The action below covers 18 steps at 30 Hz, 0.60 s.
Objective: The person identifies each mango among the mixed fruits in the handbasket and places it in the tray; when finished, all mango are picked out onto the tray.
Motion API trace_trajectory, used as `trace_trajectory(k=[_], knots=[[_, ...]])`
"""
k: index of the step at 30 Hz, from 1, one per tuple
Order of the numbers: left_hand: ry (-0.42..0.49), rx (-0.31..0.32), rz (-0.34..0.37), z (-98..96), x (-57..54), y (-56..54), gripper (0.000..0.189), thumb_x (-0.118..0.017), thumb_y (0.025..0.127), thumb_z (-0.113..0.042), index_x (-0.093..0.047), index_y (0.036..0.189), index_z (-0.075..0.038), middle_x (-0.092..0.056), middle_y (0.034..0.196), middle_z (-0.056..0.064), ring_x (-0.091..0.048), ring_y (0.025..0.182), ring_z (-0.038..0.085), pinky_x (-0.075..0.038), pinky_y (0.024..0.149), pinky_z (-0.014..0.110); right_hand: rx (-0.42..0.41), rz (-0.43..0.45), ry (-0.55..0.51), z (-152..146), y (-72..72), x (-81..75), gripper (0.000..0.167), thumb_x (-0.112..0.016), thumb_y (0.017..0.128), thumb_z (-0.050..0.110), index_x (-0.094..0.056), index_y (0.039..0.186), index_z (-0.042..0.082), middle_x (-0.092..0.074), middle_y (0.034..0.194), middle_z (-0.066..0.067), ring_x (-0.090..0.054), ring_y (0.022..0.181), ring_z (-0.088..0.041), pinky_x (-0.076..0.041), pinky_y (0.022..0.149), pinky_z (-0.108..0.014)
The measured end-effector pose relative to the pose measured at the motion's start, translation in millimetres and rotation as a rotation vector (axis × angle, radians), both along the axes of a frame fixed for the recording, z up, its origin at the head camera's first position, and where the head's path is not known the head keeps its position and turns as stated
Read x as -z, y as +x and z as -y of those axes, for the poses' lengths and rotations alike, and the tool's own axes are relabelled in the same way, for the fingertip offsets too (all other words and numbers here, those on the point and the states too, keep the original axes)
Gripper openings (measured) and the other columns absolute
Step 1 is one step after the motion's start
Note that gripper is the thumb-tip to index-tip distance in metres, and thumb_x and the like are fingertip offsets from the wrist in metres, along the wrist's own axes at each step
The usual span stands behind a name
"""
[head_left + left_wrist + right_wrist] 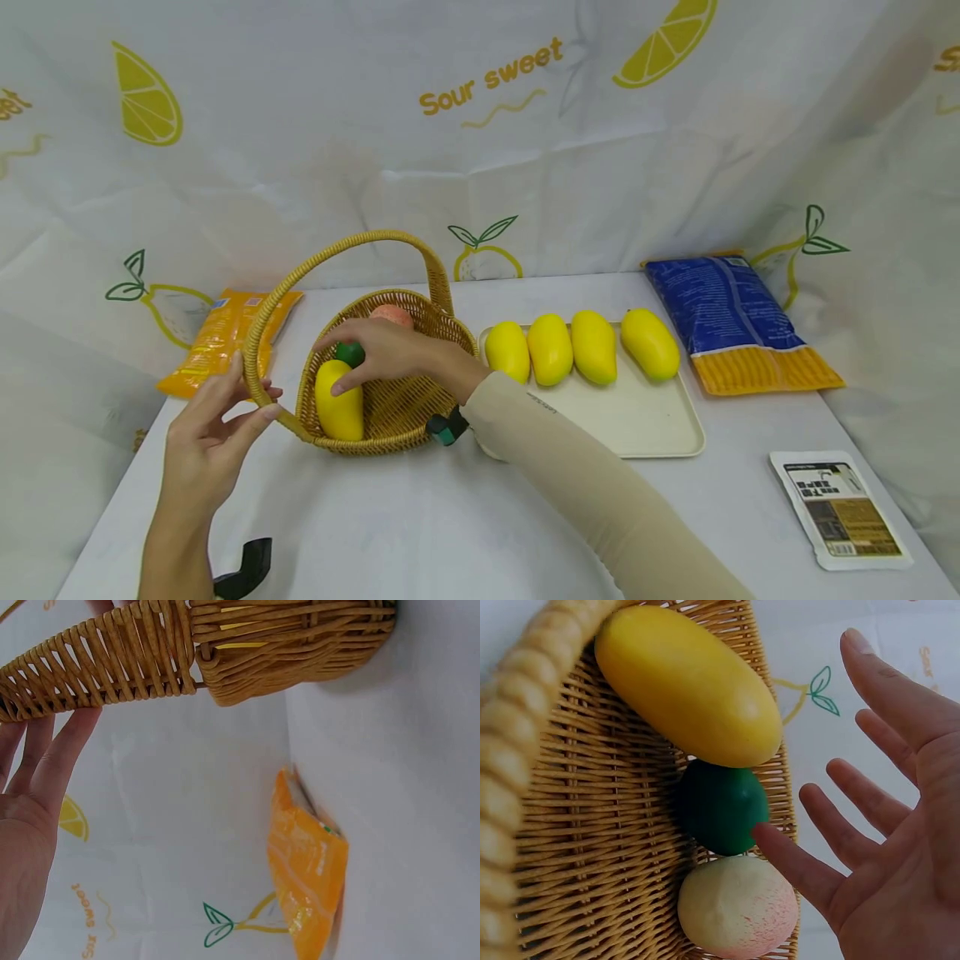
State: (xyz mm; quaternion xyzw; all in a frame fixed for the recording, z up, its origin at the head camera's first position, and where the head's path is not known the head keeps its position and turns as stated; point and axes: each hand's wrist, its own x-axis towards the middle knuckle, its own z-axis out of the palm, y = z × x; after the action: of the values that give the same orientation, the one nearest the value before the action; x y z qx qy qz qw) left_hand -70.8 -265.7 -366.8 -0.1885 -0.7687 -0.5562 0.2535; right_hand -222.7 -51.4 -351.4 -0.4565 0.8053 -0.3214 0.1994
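My left hand (206, 437) grips the handle (262, 333) of a wicker basket (408, 417) at its left side, fingers on one face and thumb on the other. Over the basket reaches my right hand (382, 350), fingers loosely spread and nothing in them. Inside lie a yellow mango (690, 686), a round dark green fruit (724, 806) and a pinkish-white peach (739, 907), side by side along the wall. One fingertip of the right hand overlaps the green fruit in the right wrist view. Part of the peach is hidden behind that hand in the head view.
Right of the basket stands a cream tray (645, 425) with several mangoes (594, 348) in a row. A blue and orange bag (731, 321) lies beyond it, a white flat packet (840, 508) at the front right. An orange bag (217, 346) lies behind the left hand.
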Motion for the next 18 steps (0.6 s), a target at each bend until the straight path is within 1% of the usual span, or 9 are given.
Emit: trace_trajectory(k=[3, 6, 9, 13, 14, 18], knots=[[0.052, 0.057, -0.031, 1.2, 2.1, -2.1, 0.073, -0.066, 0.079, 0.028, -0.042, 0.147, 0.011, -0.066, 0.112, -0.001, -0.070, 0.104, 0.005, -0.059, 0.085, 0.012, 0.022, 0.022, 0.027, 3, -3.1, 1.8, 0.063, -0.079, 0.090, 0.039, -0.057, 0.145, 0.019, -0.055, 0.150, 0.002, -0.051, 0.139, -0.019, -0.044, 0.119, -0.026], [0.065, 0.076, -0.041, 1.6, 2.7, -3.6, 0.074, -0.065, 0.078, 0.029, -0.041, 0.146, 0.012, -0.066, 0.112, 0.001, -0.071, 0.104, 0.005, -0.059, 0.085, 0.012, 0.047, 0.037, 0.052, 5, -5.6, 3.8, 0.060, -0.079, 0.089, 0.040, -0.059, 0.143, 0.021, -0.057, 0.148, 0.003, -0.054, 0.134, -0.018, -0.047, 0.115, -0.026], [0.027, 0.038, -0.027, 1.1, 1.9, -2.3, 0.076, -0.065, 0.078, 0.030, -0.042, 0.147, 0.010, -0.066, 0.112, -0.003, -0.070, 0.104, 0.004, -0.059, 0.084, 0.012, 0.060, 0.059, 0.059, 8, -7.3, 6.9, 0.060, -0.080, 0.088, 0.039, -0.060, 0.142, 0.022, -0.057, 0.148, 0.003, -0.054, 0.133, -0.018, -0.048, 0.114, -0.027], [-0.035, -0.025, 0.005, 0.0, -0.1, 0.4, 0.076, -0.067, 0.079, 0.027, -0.043, 0.148, 0.006, -0.065, 0.112, -0.009, -0.069, 0.103, 0.001, -0.059, 0.083, 0.012, 0.061, 0.074, 0.079, 11, -7.8, 12.0, 0.060, -0.080, 0.088, 0.039, -0.059, 0.143, 0.024, -0.056, 0.150, 0.002, -0.054, 0.132, -0.016, -0.048, 0.112, -0.025], [-0.039, -0.029, 0.005, -0.1, -0.4, 0.7, 0.075, -0.067, 0.080, 0.026, -0.043, 0.148, 0.006, -0.065, 0.112, -0.009, -0.069, 0.103, 0.001, -0.059, 0.083, 0.012, 0.059, 0.073, 0.084, 12, -7.8, 13.5, 0.060, -0.080, 0.089, 0.039, -0.059, 0.143, 0.023, -0.056, 0.150, 0.003, -0.054, 0.132, -0.015, -0.048, 0.112, -0.024], [-0.003, 0.005, -0.011, -0.2, 0.2, 0.2, 0.073, -0.067, 0.081, 0.025, -0.042, 0.148, 0.008, -0.066, 0.112, -0.006, -0.069, 0.104, 0.003, -0.059, 0.084, 0.012, 0.068, 0.066, 0.107, 16, -7.0, 19.5, 0.058, -0.079, 0.089, 0.040, -0.060, 0.142, 0.026, -0.057, 0.149, 0.005, -0.054, 0.130, -0.013, -0.047, 0.112, -0.023]])
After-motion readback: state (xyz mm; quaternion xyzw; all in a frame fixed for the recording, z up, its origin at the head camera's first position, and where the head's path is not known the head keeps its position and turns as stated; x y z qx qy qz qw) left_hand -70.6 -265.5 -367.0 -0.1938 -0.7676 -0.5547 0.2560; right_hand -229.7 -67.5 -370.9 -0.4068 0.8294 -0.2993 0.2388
